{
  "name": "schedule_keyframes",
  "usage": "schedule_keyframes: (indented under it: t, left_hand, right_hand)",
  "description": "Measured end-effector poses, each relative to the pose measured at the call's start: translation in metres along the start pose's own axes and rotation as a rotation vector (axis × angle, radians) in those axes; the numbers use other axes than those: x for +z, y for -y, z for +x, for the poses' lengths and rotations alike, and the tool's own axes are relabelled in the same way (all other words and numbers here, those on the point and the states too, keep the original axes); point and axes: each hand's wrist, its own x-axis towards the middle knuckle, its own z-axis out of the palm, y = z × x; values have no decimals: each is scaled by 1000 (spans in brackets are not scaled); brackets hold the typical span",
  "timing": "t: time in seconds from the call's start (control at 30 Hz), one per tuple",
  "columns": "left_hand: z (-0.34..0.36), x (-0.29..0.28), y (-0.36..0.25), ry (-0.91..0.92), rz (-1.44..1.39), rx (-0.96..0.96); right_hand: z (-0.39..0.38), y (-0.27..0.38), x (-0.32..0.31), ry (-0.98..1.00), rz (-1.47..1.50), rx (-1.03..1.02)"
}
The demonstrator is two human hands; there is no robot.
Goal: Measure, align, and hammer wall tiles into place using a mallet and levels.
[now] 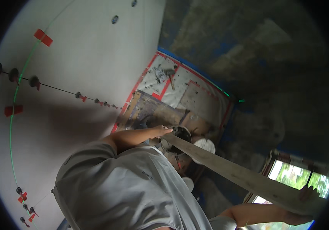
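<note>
My left hand (163,131) grips the upper end of a long, flat grey board (229,168) that slants down to the right. At its lower end, by the window, my right hand (295,216) is wrapped round the board, with fingertips showing over the far edge. Beneath the left end sits a bucket (179,132) with dark contents, partly hidden by the board. A pale round lid or bucket top (206,147) lies just right of it.
A white wall (57,46) at left carries clips (34,82), red tabs and green lines. Protective sheeting (195,99) with red tape and a mallet-like tool (169,74) covers the floor, beside brown board (133,107). Dark rough surfaces (249,46) and a bright window (322,176) are at right.
</note>
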Motion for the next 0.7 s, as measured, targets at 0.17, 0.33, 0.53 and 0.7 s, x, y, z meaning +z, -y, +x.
schedule_keyframes:
  t: [0.17,0.33,0.53,0.7]
  left_hand:
    - [-1,-49,-29,-266,-702,-328]
    - [-23,-109,-36,-87,-1678,88]
    - [-5,-126,52,-477,-2137,332]
    - [-50,-60,151,-794,-2296,498]
  right_hand:
    - [46,-89,130,797,611,277]
    - [11,-161,275,890,883,328]
    - [-84,-216,412,1034,1099,564]
    - [-175,-214,450,1289,1336,846]
